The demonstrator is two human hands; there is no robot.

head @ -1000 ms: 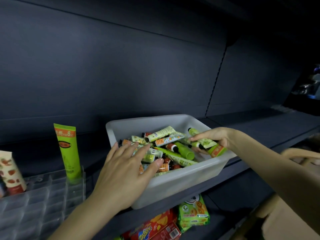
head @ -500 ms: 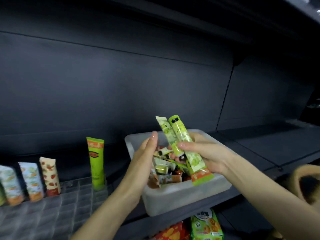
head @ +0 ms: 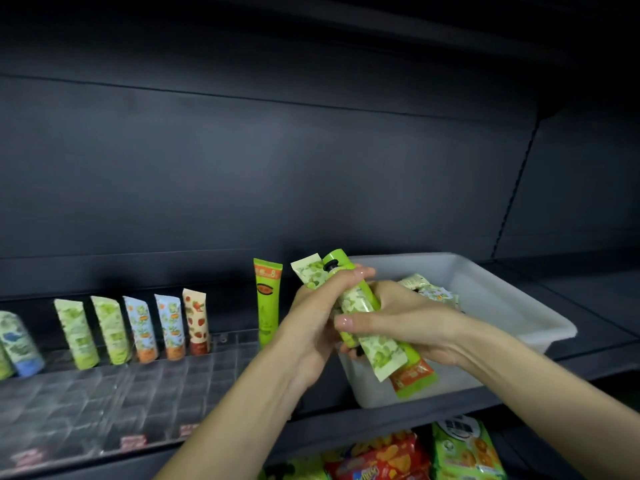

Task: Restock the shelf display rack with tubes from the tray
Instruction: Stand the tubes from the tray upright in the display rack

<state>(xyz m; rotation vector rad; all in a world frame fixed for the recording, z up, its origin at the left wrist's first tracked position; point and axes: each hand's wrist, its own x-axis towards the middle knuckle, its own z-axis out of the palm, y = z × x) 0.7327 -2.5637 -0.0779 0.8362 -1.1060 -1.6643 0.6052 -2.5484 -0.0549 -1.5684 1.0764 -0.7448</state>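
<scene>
Both hands meet over the left end of the white tray (head: 498, 299) and grip the same green tubes (head: 379, 351). My left hand (head: 318, 317) wraps their upper part and my right hand (head: 398, 320) holds them lower down. One tube is pale with a leaf print, the other bright green with an orange end. More tubes (head: 429, 289) lie in the tray behind my right hand. The clear display rack (head: 114, 396) sits on the shelf at left, with several tubes standing along its back and one tall green tube (head: 266, 299) nearest my hands.
The dark shelf (head: 588, 327) runs right past the tray, under a dark back panel. Snack packets (head: 388, 459) lie on the shelf below. Red price tags (head: 133, 441) line the rack's front edge.
My right hand lifted two green tubes out of the tray and brought them left. My left hand left the tray and closed on them. The view shifted left, showing more of the rack.
</scene>
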